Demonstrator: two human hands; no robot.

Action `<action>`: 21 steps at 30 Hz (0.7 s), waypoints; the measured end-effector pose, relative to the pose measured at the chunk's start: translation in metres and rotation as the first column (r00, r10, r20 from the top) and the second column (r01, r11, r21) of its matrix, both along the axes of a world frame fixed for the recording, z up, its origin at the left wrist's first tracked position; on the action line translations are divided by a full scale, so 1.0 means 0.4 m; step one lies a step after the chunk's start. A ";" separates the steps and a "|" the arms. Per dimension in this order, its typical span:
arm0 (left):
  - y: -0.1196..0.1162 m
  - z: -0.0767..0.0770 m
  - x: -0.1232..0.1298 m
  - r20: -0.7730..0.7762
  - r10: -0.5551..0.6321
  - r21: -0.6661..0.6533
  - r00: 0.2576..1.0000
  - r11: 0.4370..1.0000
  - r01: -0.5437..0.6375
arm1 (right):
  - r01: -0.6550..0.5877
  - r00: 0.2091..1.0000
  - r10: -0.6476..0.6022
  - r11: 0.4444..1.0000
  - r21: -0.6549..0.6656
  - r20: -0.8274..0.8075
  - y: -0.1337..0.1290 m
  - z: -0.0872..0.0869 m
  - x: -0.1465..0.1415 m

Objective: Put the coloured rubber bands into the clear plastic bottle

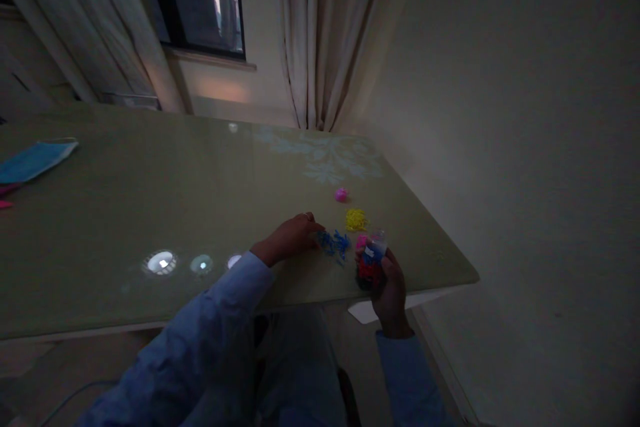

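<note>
My right hand [393, 283] is wrapped round a small clear container [371, 265] at the table's front edge. Red, blue and pink bits show through its wall, and it tilts a little. At the left side of a loose pile of small blue pieces [335, 244], my left hand [294, 237] has its fingers bent down and drawn together. Whatever may be between its fingertips is hidden. Just beyond lies a heap of small yellow pieces [356, 219], thin and tangled like little bands. Farther back sits a small pink bundle [341, 195].
A glossy greenish table [200, 200] spreads left, with lamp reflections near its front. At the far left lie a blue face mask [37, 160] and a pink item [7, 199]. A wall [525, 147] stands to the right; curtains [320, 33] and a window are behind.
</note>
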State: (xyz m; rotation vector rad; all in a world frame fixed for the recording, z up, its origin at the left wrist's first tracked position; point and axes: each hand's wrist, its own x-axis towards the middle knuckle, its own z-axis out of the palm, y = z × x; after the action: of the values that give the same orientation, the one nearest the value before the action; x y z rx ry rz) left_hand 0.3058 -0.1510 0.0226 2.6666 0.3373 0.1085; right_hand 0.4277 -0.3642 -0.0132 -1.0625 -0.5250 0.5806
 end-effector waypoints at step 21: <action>0.081 0.008 0.036 -0.008 -0.157 -0.043 0.988 0.987 0.156 | 0.038 0.999 -0.037 0.998 -0.058 0.019 -0.016 -0.003 -0.012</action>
State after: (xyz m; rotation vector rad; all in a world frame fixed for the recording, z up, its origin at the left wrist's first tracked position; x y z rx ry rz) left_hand 0.3201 -0.1187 0.0258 2.6409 0.1308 0.0374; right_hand 0.4231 -0.3707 -0.0145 -1.1322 -0.5053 0.5563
